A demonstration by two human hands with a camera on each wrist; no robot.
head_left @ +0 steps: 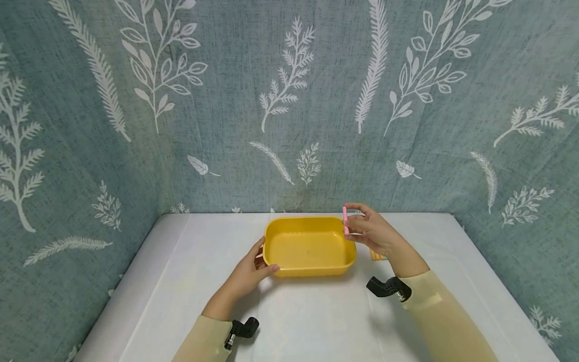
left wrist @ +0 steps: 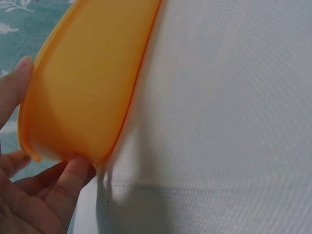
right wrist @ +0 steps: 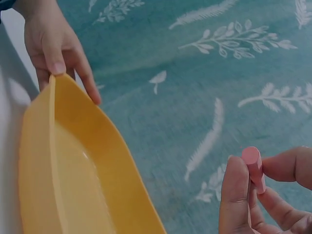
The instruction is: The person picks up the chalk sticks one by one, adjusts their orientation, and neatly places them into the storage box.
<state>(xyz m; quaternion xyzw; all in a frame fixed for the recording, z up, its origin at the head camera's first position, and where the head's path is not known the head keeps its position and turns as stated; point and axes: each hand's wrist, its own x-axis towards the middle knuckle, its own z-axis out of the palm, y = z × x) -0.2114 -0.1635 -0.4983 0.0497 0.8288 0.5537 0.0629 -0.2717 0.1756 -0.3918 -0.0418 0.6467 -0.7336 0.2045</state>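
My right hand's [head_left: 372, 232] pinching the stick [head_left: 345, 220] by the tray [head_left: 307, 273], tabletop [head_left: 325, 317] right-edge side, left hand's [head_left: 251, 271] gripping its other end.

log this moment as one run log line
left hand: grips yellow tray at left end | right hand: pinches pink stick near tray's right end | yellow-orange item: partly hidden

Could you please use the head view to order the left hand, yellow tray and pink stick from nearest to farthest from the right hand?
1. Pink stick: held in the right hand.
2. Yellow tray: to the right hand's left, its right end close by.
3. Left hand: at the tray's left end.
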